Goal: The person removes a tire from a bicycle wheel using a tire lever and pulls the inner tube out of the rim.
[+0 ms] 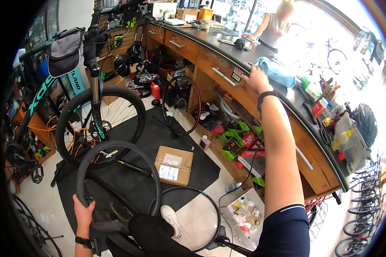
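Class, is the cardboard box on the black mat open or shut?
Shut, on the faces in view: the cardboard box shows no raised flap and no opening.

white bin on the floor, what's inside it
Inside the bin are crumpled pale scraps and a red piece. The litter hides whatever lies beneath, so that can't be seen.

Long dark-topped table [255,52], wooden front, drawers [201,60] with metal handles [304,157], open shelving [229,97] underneath. Slatted wood wall [126,31] at table's far-left end, pale wall section [75,15] farther left of table. Pale tiled floor [40,201], dark mat [201,165] left of table. Strong, washed-out light beyond table.
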Available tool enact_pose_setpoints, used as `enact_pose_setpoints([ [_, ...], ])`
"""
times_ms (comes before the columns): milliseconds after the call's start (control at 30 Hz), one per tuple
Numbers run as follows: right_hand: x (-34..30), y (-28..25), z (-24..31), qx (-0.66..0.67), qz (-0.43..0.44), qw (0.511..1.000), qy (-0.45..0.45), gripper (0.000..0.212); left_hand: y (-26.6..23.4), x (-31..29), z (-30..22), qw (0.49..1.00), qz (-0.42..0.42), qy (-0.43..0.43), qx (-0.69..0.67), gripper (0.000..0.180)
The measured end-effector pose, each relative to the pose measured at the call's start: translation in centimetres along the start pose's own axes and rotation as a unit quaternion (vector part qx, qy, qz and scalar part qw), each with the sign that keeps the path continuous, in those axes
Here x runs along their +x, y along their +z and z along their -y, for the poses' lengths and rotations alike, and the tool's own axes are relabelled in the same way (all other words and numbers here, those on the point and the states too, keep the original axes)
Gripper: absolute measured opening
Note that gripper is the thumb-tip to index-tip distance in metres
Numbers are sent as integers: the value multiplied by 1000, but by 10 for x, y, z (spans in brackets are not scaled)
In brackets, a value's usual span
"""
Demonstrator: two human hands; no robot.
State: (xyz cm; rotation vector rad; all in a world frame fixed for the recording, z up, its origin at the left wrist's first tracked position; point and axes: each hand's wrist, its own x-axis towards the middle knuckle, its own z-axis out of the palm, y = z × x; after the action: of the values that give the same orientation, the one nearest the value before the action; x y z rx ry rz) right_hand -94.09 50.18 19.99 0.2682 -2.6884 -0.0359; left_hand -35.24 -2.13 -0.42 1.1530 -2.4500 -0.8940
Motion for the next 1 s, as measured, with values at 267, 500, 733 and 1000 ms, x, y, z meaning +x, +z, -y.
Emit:
enact_pose_setpoints([
  [267,31,18,-2,36,-7,997,74,88,8,6,10,1000,-17,-7,3,81],
  [500,40,14,9,50,-70,994,61,39,16,13,11,999,-44,7,23,82],
  [733,28,25,-12,247,-180,951,37,17,12,6,2,993,-76,37,77,80],
  [1000,20,20,-20,231,-209,950,-11,17,-1,-7,2,994,-52,-26,88,68],
])
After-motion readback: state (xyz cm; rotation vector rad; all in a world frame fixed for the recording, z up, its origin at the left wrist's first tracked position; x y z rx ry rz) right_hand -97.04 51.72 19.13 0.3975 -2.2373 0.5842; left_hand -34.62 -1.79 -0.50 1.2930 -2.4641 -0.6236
